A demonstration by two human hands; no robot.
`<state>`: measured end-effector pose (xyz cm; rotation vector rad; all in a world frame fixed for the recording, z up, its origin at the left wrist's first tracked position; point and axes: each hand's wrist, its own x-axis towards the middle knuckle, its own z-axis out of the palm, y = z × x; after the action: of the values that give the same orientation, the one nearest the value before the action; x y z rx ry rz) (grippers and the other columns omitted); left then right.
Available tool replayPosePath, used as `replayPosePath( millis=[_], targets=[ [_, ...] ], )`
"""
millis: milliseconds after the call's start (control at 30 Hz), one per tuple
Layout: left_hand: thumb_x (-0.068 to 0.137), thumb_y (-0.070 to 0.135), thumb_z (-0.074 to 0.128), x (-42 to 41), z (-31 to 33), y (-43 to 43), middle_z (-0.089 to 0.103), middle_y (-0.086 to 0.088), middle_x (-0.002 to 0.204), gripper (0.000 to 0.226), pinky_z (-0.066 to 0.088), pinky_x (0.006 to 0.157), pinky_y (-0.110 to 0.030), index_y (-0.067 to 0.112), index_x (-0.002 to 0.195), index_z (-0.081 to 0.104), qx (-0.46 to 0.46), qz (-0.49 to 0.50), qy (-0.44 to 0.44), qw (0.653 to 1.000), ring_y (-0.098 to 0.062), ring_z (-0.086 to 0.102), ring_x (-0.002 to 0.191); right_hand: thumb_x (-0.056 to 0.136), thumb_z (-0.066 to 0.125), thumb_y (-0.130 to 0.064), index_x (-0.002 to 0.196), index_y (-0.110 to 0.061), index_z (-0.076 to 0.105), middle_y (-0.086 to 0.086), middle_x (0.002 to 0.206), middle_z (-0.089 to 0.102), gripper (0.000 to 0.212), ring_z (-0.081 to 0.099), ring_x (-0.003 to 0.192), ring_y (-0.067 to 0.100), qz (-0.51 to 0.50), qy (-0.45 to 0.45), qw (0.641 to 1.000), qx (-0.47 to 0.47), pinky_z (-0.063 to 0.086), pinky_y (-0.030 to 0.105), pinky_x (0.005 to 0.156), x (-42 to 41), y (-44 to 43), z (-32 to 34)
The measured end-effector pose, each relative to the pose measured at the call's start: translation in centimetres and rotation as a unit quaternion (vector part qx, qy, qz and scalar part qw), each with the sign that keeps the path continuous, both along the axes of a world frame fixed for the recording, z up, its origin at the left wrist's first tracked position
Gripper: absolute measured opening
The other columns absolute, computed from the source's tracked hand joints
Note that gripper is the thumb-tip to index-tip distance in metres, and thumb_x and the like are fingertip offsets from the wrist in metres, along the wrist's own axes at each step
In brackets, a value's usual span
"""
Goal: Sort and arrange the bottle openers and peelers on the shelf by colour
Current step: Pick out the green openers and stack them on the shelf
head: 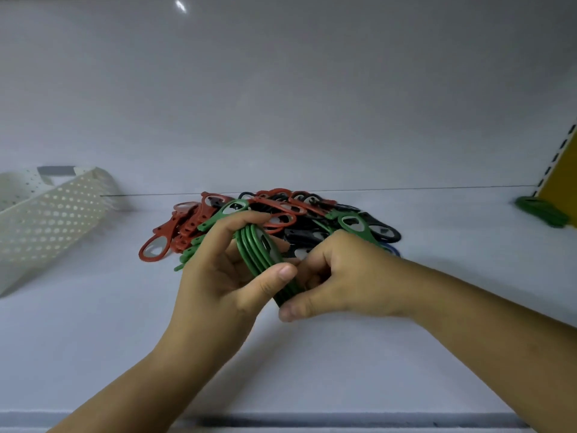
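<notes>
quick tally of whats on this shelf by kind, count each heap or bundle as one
white perforated basket: 1
mixed pile of openers: 1
green bundle held by left hand and right hand: 1
green heap far right: 1
total: 4

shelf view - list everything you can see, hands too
green stack: several openers, green, held on edge between both hands
red openers: several, red, left side of the pile
pile: many openers, mixed red, black and green with a bit of blue, back centre of the shelf
green item: one or more, green, far right by the yellow panel, too blurred to name
basket: one, white, perforated, far left
yellow panel: one, yellow, right edge
shelf: one, white, under everything
left hand: grips the green stack
right hand: pinches the stack's near end
</notes>
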<state>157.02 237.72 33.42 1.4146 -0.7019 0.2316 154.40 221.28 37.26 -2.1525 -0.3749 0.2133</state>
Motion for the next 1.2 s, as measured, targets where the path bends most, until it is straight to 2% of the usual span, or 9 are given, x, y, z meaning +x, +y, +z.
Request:
replayPosePath(
  millis=[100,267,467,533,600,700,900,1100,1200],
  targets=[
    [0.063,0.011,0.079,-0.4,1.1,-3.7,0.072,0.007,0.084,0.044,0.056,0.066,-0.020,0.022,0.100,0.059,-0.028,-0.047,0.004,0.998,-0.013,0.071,0.078,0.072,0.081,-0.020,0.048,-0.030,0.064,-0.018,0.045,0.054,0.031,0.052,0.049,-0.005,-0.054,0.002,0.998,0.017,0.035,0.006,0.051,-1.7,-2.9,1.3],
    [0.056,0.044,0.076,-1.6,2.8,-11.6,0.070,-0.001,0.089,0.048,0.059,0.060,-0.035,0.036,0.100,0.058,-0.014,-0.142,0.049,0.989,-0.020,0.070,0.078,0.069,0.081,-0.016,0.048,-0.022,0.065,-0.012,0.047,0.052,0.026,0.048,0.049,0.003,-0.196,-0.016,0.980,0.009,0.039,0.022,0.057,-5.9,-9.3,2.8],
    [0.063,0.037,0.069,-3.3,2.0,-19.4,0.057,0.008,0.115,0.073,0.050,0.063,-0.007,0.040,0.127,0.036,0.052,-0.282,0.185,0.940,-0.005,0.063,0.099,0.069,0.082,-0.023,0.044,-0.022,0.065,-0.010,0.043,0.043,0.030,0.038,0.049,0.010,-0.369,0.023,0.926,-0.078,0.026,0.027,0.055,-11.1,-17.8,2.2],
    [0.073,0.023,0.073,-3.0,0.0,-19.7,0.061,0.003,0.109,0.053,0.053,0.063,-0.015,0.033,0.118,0.048,0.101,-0.290,0.217,0.927,-0.007,0.065,0.087,0.067,0.084,-0.027,0.048,-0.012,0.062,0.002,0.052,0.038,0.033,0.033,0.056,0.018,-0.423,0.053,0.896,-0.122,0.022,0.029,0.056,-11.8,-21.0,1.2],
    [0.076,0.009,0.077,-2.2,-2.0,-19.7,0.069,-0.004,0.092,0.033,0.056,0.079,-0.042,0.027,0.100,0.062,0.175,-0.315,0.203,0.911,-0.020,0.066,0.079,0.066,0.083,-0.029,0.057,-0.005,0.061,0.007,0.059,0.035,0.034,0.033,0.059,0.019,-0.472,0.090,0.861,-0.165,0.020,0.027,0.055,-11.7,-24.1,0.4],
    [0.062,0.021,0.075,-1.5,-3.1,-19.8,0.070,-0.004,0.076,0.022,0.052,0.088,-0.050,0.029,0.082,0.071,0.211,-0.339,0.194,0.896,-0.028,0.066,0.079,0.065,0.081,-0.024,0.051,-0.007,0.049,0.005,0.057,0.035,0.039,0.034,0.052,0.016,-0.523,0.136,0.815,-0.209,0.020,0.024,0.050,-10.5,-27.8,-0.4],
    [0.060,0.026,0.067,-1.3,-3.3,-20.2,0.071,-0.003,0.077,0.020,0.053,0.089,-0.047,0.033,0.078,0.072,0.236,-0.344,0.181,0.891,-0.032,0.067,0.085,0.067,0.080,-0.017,0.052,-0.016,0.025,0.000,0.050,0.025,0.057,0.023,0.041,0.014,-0.541,0.156,0.784,-0.261,0.015,0.021,0.046,-7.4,-31.9,-0.5],
    [0.065,0.027,0.065,-1.7,-2.8,-20.1,0.071,-0.002,0.081,0.015,0.052,0.091,-0.043,0.035,0.076,0.071,0.254,-0.343,0.166,0.889,-0.028,0.067,0.088,0.065,0.081,-0.023,0.051,-0.012,0.035,0.003,0.048,0.035,0.049,0.033,0.042,0.016,-0.538,0.187,0.766,-0.298,0.022,0.021,0.045,-5.7,-33.9,-1.1],
    [0.070,0.032,0.062,-2.2,-2.6,-19.7,0.069,0.002,0.082,0.011,0.054,0.089,-0.034,0.038,0.076,0.069,0.249,-0.335,0.152,0.896,-0.026,0.067,0.090,0.049,0.086,-0.048,0.070,-0.005,0.062,0.011,0.069,0.062,0.054,0.060,0.061,0.024,-0.509,0.193,0.771,-0.332,0.047,0.029,0.054,-5.5,-35.3,-1.4]
  ],
)
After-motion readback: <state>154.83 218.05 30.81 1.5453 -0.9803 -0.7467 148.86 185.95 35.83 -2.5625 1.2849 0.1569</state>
